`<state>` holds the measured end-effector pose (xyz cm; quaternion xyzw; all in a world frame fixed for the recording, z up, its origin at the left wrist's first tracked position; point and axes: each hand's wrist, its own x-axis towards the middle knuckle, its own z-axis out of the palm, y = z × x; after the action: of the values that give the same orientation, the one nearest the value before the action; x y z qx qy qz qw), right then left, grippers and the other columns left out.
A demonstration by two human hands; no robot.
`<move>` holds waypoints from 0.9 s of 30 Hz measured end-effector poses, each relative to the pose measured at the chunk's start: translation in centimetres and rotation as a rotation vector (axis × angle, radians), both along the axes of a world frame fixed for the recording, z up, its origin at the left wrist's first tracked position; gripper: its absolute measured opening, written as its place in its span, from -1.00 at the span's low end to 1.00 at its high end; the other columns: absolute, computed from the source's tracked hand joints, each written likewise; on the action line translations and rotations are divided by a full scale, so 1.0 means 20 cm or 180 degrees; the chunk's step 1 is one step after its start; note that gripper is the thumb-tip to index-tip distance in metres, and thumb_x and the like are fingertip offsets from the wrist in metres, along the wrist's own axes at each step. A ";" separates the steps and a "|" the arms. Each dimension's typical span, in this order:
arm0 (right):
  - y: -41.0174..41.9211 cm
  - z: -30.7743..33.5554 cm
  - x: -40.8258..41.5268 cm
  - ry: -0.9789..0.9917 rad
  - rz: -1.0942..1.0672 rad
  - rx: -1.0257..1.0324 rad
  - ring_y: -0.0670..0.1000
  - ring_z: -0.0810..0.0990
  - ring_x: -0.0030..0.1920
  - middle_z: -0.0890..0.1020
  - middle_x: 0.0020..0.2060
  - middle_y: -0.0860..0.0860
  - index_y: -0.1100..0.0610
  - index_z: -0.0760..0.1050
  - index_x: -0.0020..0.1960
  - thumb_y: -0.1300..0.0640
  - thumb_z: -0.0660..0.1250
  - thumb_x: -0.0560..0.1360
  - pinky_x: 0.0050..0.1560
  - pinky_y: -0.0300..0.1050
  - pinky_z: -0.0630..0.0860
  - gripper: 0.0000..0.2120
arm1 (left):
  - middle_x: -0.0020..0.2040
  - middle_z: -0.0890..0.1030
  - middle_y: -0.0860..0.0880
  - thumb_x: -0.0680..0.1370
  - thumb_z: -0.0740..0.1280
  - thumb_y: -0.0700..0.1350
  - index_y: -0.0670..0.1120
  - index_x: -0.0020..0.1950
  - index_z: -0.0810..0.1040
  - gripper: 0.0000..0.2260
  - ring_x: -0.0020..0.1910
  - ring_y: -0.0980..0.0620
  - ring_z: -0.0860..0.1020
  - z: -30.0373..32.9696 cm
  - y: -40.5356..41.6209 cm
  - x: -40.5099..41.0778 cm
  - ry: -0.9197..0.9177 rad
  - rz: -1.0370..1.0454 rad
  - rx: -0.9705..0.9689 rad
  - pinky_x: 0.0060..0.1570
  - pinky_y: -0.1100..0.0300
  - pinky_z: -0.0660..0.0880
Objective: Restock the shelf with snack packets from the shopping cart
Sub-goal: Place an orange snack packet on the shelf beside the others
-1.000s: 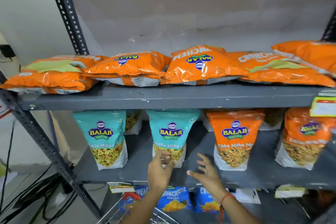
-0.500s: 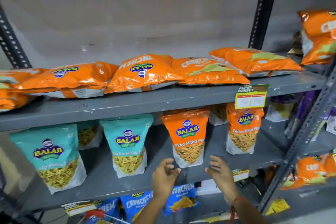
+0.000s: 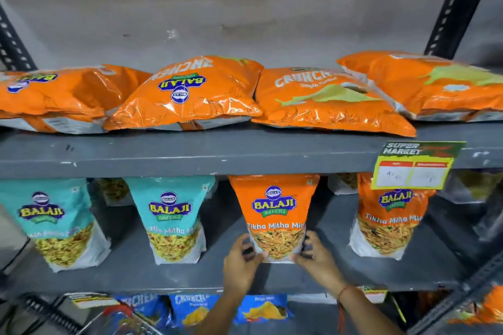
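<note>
Fingers [image 3: 246,251] of both hands now around orange packet [image 3: 275,215], previously apart.

Price label [image 3: 413,166]: yellow-green border, header "SUPER MARKET", two white fields under red bars. Location: above and to the right of the right grip [image 3: 318,261]. Handwriting in the fields is illegible.

Grey wall [image 3: 245,8]: well above both grips, scuffed and marked near its centre.

Small edge label [image 3: 89,300]: below and well to the left of the left grip [image 3: 239,266]; tilted, print blurred.

Second edge label [image 3: 375,294]: below and to the right of the right grip, partly hidden.

Black cables [image 3: 16,315]: far lower left of the left grip.
</note>
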<state>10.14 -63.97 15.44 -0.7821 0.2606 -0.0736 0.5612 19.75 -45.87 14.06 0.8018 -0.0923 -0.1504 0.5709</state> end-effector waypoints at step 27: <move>-0.44 0.22 -0.90 -0.0590 -0.1483 0.0287 0.09 0.58 0.13 0.49 0.23 0.06 -0.02 0.36 0.34 0.16 0.43 0.45 0.10 0.12 0.54 -0.49 | -0.08 0.62 0.01 0.33 0.54 -0.10 -0.06 0.13 0.56 -0.60 -0.07 -0.10 0.64 0.28 -0.69 -0.62 -0.0136 -0.1040 -0.0062 0.02 -0.12 0.59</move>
<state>-7.77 -72.77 19.84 -0.6650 0.3842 -0.2605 0.5850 7.39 -59.73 19.73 0.7736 -0.2350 -0.2232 0.5445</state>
